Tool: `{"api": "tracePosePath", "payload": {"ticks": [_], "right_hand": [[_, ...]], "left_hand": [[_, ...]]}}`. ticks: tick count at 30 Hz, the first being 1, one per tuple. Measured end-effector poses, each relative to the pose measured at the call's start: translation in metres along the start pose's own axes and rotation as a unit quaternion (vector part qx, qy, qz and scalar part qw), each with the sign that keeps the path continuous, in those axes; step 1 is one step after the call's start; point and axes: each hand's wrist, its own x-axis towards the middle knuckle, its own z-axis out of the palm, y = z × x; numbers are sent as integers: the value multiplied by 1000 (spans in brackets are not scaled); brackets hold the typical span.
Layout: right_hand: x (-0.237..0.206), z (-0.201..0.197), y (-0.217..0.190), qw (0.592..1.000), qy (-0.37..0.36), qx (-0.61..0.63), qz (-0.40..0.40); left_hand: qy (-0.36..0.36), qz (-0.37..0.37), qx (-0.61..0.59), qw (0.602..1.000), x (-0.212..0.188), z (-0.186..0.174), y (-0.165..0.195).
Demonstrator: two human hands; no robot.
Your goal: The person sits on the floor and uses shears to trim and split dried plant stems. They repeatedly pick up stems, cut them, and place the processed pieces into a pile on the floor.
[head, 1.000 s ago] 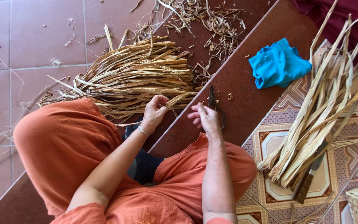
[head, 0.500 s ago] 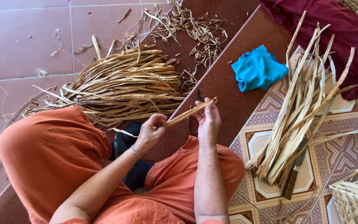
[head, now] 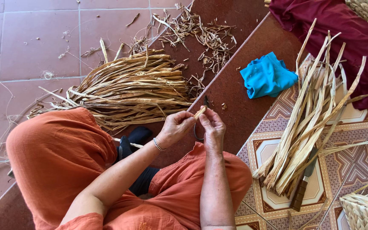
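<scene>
My left hand (head: 174, 127) and my right hand (head: 212, 127) meet above my lap, fingertips pinching a short end of a dried tan leaf strip (head: 199, 112) between them. Dark scissors (head: 205, 102) show just behind the hands, tip pointing away; I cannot tell whether they lie on the brown step or hang from my right hand. A big bundle of dried strips (head: 128, 89) lies on the floor beyond my left knee. My legs are in orange cloth (head: 56, 157).
A second sheaf of paler strips (head: 311, 119) lies on patterned tiles at the right, with a knife (head: 303, 183) under its near end. A blue cloth (head: 267, 76), dark red fabric (head: 346, 30), woven baskets (head: 365, 211) and leaf scraps (head: 201, 36) surround it.
A long strip stretched between my hands half a second ago; now only a short end shows at my fingertips. My hands have come closer together.
</scene>
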Motion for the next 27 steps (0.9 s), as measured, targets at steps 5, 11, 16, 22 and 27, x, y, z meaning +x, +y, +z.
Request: {"api": "tracePosePath", "payload": {"ticks": [5, 11, 16, 22, 27], "right_hand": [[-3, -3, 0, 998, 8, -55, -20], [-3, -5, -1, 999, 5, -53, -3], [-7, -6, -8, 996, -35, -85, 16], [-9, 0, -10, 996, -62, -52, 44], [-13, 16, -16, 994, -63, -86, 23]], "left_hand": [[4, -19, -68, 998, -8, -2, -5], [-2, -61, -73, 995, -13, -3, 13], [-17, -50, -76, 996, -13, -3, 29], [-28, -65, -137, 988, -12, -10, 27], [25, -46, -87, 995, -10, -5, 16]]}}
